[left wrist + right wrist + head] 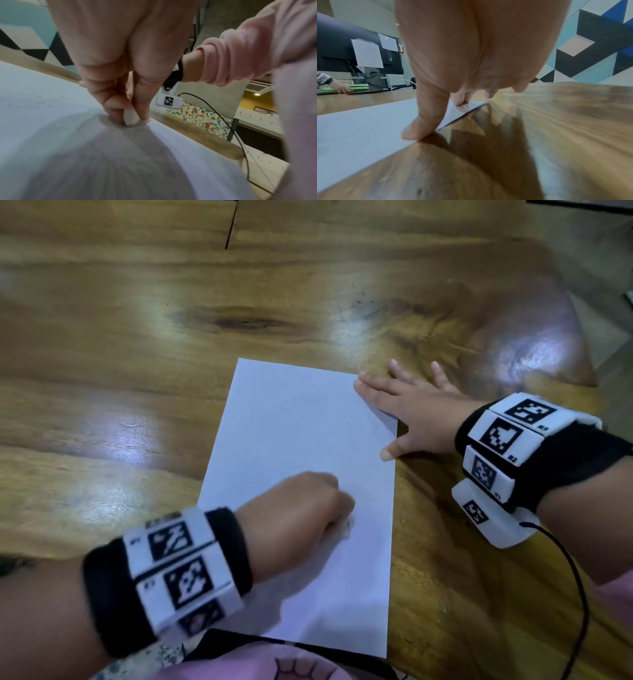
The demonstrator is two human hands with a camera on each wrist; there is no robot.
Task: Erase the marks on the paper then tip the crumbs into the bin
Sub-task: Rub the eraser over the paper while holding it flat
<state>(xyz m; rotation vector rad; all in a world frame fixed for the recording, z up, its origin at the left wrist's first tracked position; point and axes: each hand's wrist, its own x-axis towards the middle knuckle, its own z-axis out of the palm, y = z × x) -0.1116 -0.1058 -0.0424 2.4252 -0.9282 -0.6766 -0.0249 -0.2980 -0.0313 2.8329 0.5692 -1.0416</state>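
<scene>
Glossy wooden table [137,371], grain pronounced. Rectangular white paper [291,422] lies flat on it. Right hand [416,414], fingers spread flat, presses the paper's right edge. Left hand [305,505] pinches a small rounded white eraser [131,117] against the sheet.

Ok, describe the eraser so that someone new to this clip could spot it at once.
On the wooden table lies one white sheet of paper. The left hand is on its lower half, fingertips pinching a small white eraser against the page. It is the only thing held; the right hand lies flat on the sheet's edge.
</scene>
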